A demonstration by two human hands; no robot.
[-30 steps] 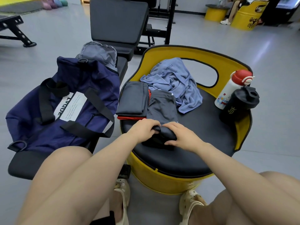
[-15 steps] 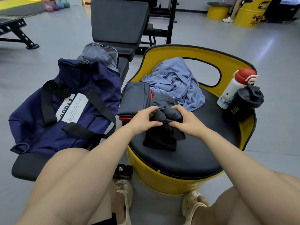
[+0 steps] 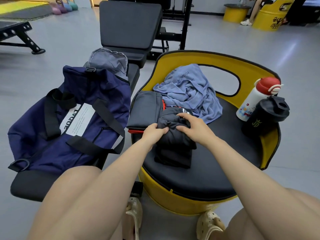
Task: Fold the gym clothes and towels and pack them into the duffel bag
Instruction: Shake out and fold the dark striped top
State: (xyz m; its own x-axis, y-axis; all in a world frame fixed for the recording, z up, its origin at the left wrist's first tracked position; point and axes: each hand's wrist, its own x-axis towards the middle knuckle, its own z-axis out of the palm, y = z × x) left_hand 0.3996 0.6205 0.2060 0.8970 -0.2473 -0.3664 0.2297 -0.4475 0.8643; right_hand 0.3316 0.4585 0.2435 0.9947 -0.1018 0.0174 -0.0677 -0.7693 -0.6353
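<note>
1. We have carried the near end of the dark garment (image 3: 174,141) away from the front edge of the yellow stool (image 3: 199,201) and doubled it over; a second ago it lay long and flat on that stool's seat, and now it sits there as a thicker, shorter bundle.
2. Our left hand (image 3: 154,134) has moved from the stool's front edge toward its backrest and now pinches the bundle's left edge.
3. Our right hand (image 3: 194,126) has left its grip on the cloth and now lies over the top of the bundle, nearer the stool's backrest than before.
</note>
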